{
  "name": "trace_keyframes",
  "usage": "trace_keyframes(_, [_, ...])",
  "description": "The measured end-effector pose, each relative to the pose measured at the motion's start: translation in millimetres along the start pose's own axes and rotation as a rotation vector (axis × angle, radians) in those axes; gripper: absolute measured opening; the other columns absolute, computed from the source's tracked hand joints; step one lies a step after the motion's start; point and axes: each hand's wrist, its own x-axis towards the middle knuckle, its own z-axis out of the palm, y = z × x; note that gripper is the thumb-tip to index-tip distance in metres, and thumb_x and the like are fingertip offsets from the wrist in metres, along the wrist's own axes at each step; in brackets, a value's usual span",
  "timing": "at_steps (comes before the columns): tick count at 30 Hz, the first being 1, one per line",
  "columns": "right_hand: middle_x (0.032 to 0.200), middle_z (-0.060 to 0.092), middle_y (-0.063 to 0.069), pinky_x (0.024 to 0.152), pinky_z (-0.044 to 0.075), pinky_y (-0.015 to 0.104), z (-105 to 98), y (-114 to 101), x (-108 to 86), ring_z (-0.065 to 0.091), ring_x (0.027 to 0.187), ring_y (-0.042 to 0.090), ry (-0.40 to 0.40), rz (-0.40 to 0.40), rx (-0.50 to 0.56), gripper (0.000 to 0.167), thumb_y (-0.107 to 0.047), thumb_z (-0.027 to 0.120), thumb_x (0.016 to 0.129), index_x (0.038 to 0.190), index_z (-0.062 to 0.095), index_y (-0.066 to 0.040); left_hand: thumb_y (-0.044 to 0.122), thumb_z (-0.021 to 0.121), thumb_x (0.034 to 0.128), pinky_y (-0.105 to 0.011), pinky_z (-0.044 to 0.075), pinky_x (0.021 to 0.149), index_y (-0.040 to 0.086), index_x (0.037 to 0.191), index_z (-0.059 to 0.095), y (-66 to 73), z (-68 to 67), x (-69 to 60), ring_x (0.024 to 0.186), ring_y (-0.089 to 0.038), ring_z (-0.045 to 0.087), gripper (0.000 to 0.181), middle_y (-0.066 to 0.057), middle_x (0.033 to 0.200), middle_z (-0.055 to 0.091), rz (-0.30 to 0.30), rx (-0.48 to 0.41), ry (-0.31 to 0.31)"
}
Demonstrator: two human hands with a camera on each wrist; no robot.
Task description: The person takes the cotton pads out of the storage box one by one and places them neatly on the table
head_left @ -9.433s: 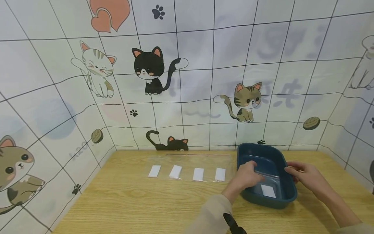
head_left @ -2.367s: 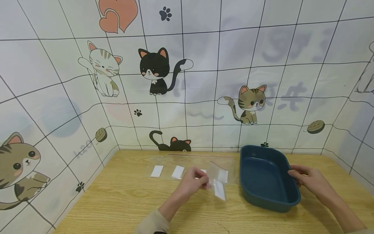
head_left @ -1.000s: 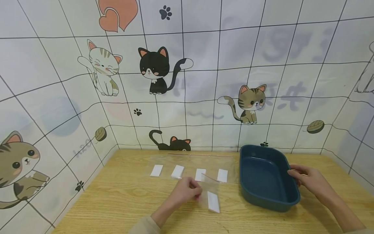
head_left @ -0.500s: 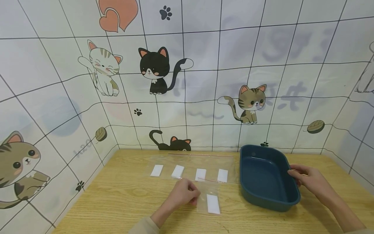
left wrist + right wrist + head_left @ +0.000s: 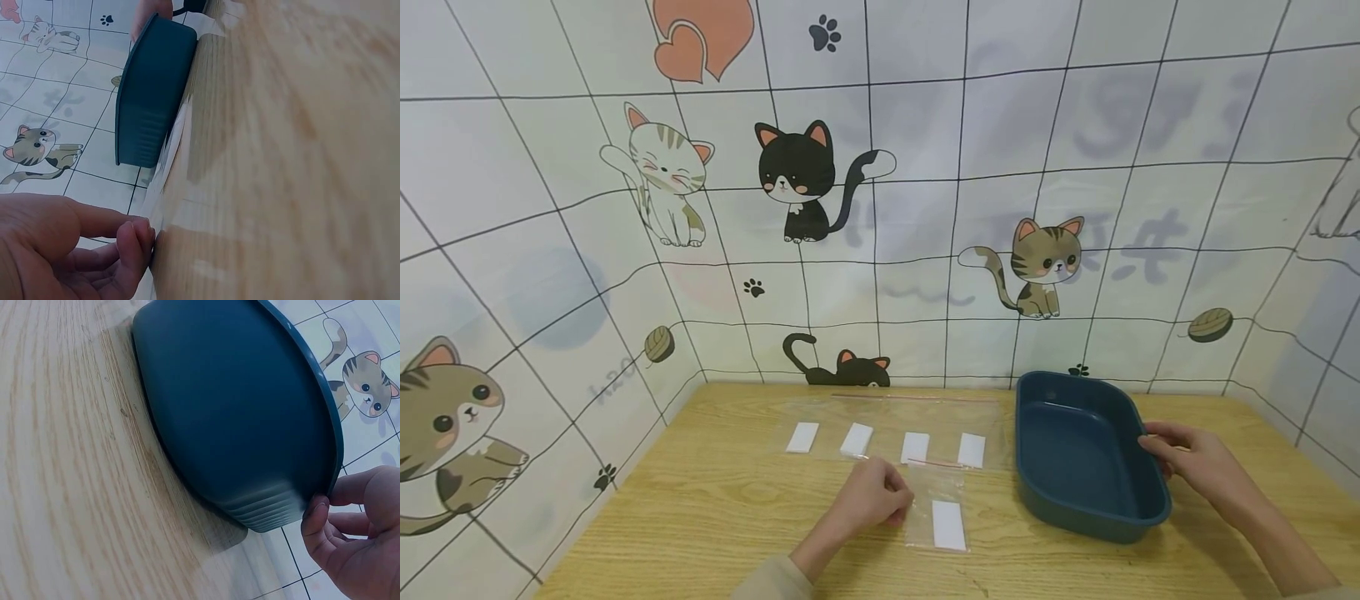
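Note:
On the table in front of me lies a small clear zip bag (image 5: 921, 521) with a white rectangular piece (image 5: 948, 525) in its lower right part. My left hand (image 5: 868, 496) pinches the bag's left edge between thumb and fingers, as the left wrist view (image 5: 81, 250) also has it close to the tabletop. My right hand (image 5: 1198, 467) grips the right rim of a dark blue plastic basin (image 5: 1093, 521); in the right wrist view thumb and fingers clasp that rim. Nothing lies inside the basin.
Behind the bag runs a row of overlapping clear zip bags, each with a white piece (image 5: 802, 437) showing. The basin stands right of this row on the wooden table (image 5: 700, 517). A cat-printed wall covering (image 5: 917, 208) rises at the table's back and sides.
Earlier the bag was in the basin under the left hand. The left hand carried it leftward to the table before the row, where it now lies flatter. The right hand stays on the rim.

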Motion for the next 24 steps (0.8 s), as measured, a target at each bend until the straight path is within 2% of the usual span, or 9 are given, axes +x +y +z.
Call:
trace_keyframes(9, [0.094,0.061,0.007,0.069,0.049,0.024,0.0,-0.2,0.4,0.055,0.073,0.014,0.005,0.007,-0.015,0.063,-0.033,0.048,0.109,0.140,0.038,0.021,-0.006,0.073,0.0809,-0.019,0.045,0.045,0.001,0.072,0.063,1.3,0.3,-0.6,0.048,-0.010,0.056,0.015,-0.006,0.055,0.062,0.014,0.030,0.003])
trace_keyframes(16, [0.096,0.062,0.007,0.068,0.049,0.024,-0.3,0.0,-0.4,0.055,0.073,0.013,0.019,-0.005,-0.019,0.063,-0.032,0.049,0.108,0.140,0.039,0.021,-0.003,0.075,0.0792,-0.020,0.045,0.045,0.003,0.074,0.060,-0.3,0.5,1.1,0.048,-0.008,0.054,0.017,0.001,0.055,0.058,0.018,0.091,0.016])
trace_keyframes(24, [0.096,0.062,0.008,0.068,0.050,0.025,1.0,-2.2,0.6,0.055,0.072,0.014,0.026,0.000,-0.021,0.061,-0.032,0.048,0.108,0.139,0.040,0.021,0.002,0.076,0.0818,-0.021,0.042,0.047,0.003,0.076,0.060,-0.1,-4.7,0.8,0.050,-0.007,0.051,0.017,0.001,0.056,0.057,0.003,0.094,-0.013])
